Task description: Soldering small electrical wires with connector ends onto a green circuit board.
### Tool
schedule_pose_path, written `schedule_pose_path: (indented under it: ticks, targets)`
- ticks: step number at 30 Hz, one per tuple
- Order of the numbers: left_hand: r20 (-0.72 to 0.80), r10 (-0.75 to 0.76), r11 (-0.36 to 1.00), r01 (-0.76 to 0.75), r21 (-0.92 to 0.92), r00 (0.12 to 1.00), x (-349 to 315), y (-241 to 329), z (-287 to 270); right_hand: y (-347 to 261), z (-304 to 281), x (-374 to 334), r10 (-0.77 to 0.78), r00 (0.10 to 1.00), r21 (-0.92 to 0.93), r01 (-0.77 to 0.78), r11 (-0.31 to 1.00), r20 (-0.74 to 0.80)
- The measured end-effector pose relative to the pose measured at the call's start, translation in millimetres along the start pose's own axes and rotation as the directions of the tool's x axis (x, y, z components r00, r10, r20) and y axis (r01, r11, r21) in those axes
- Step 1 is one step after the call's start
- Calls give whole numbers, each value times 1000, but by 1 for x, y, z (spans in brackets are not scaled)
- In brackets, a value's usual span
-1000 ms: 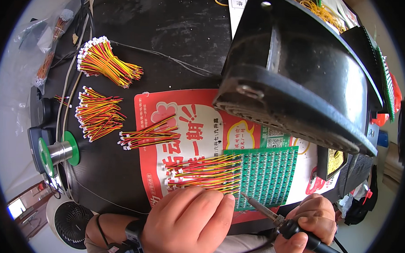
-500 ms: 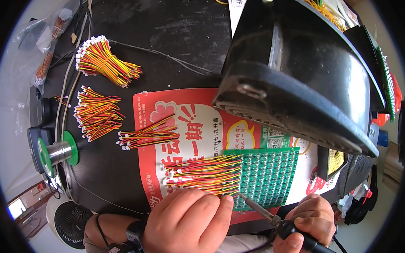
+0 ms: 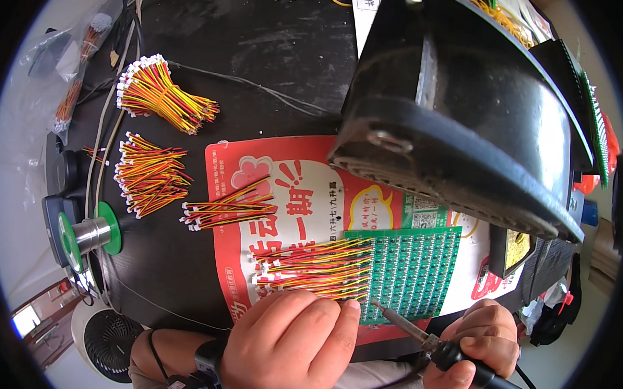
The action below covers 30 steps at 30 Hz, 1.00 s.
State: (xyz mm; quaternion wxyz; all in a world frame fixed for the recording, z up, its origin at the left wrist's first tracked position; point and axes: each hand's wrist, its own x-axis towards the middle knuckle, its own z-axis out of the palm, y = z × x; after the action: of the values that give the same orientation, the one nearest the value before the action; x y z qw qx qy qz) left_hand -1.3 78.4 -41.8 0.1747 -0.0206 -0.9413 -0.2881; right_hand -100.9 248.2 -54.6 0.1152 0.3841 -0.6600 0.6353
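A green circuit board panel (image 3: 418, 274) lies on a red and white printed sheet. Red, yellow and black wire leads (image 3: 323, 260) with white connectors run from the left to its left-hand columns. My left hand (image 3: 289, 341) is closed with its fingertips at the lowest of these leads, pinching a wire lead at the board's edge; the fingers hide most of it. My right hand (image 3: 481, 348) grips a soldering iron (image 3: 450, 354) by its black handle. Its tip points up and left, just right of my left fingertips, over the board's lower left part.
A large black fume extractor (image 3: 458, 117) overhangs the board's far side. Beside it sits a yellow sponge in a black holder (image 3: 515, 253). Loose wire leads (image 3: 151, 175), a tied bundle of wires (image 3: 167, 97) and a green solder spool (image 3: 90, 235) lie to the left.
The soldering iron's tip has shifted slightly right and down, away from the wire ends, along with my right hand. My left hand stays nearly in place.
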Motion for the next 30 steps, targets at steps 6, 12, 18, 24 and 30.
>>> schedule_pose_path:
  ticks: [6, 12, 18, 24, 30]
  targets:
    - [2, -42, 998, 42, -37, 999, 1, 4, -2, -9, -2, 5, 73, 997, -55, -71, 996, 39]
    - [3, -29, 999, 29, -28, 1000, 0, 1, 0, -11, -3, 7, 106, 991, -51, -103, 993, 75]
    - [-1, -10, 1000, 10, -23, 1000, 0, -1, 1, -13, -6, 10, 126, 984, -57, -120, 991, 122]
    - [-2, 2, 1000, -2, -28, 1000, 1, 0, 1, -14, -6, 9, 121, 987, -62, -115, 991, 107]
    - [7, -5, 1000, 5, -3, 1000, -3, -3, 0, -10, -4, 6, 98, 995, -313, -84, 946, 27]
